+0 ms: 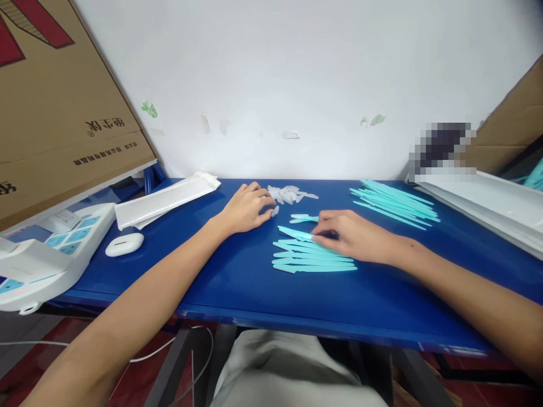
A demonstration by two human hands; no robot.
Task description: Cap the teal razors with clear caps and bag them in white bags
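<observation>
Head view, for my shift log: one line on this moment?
left hand: at clear caps | right hand: on turquoise sticks | blue table

Small packing workshop, cardboard cartons (63, 102), blue worktable (237, 282)

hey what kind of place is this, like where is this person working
Probably a small packing or assembly bench in a workshop. A blue table holds rows of turquoise plastic sticks, a heap of clear caps, with a cardboard carton and a white weighing scale alongside.
</observation>
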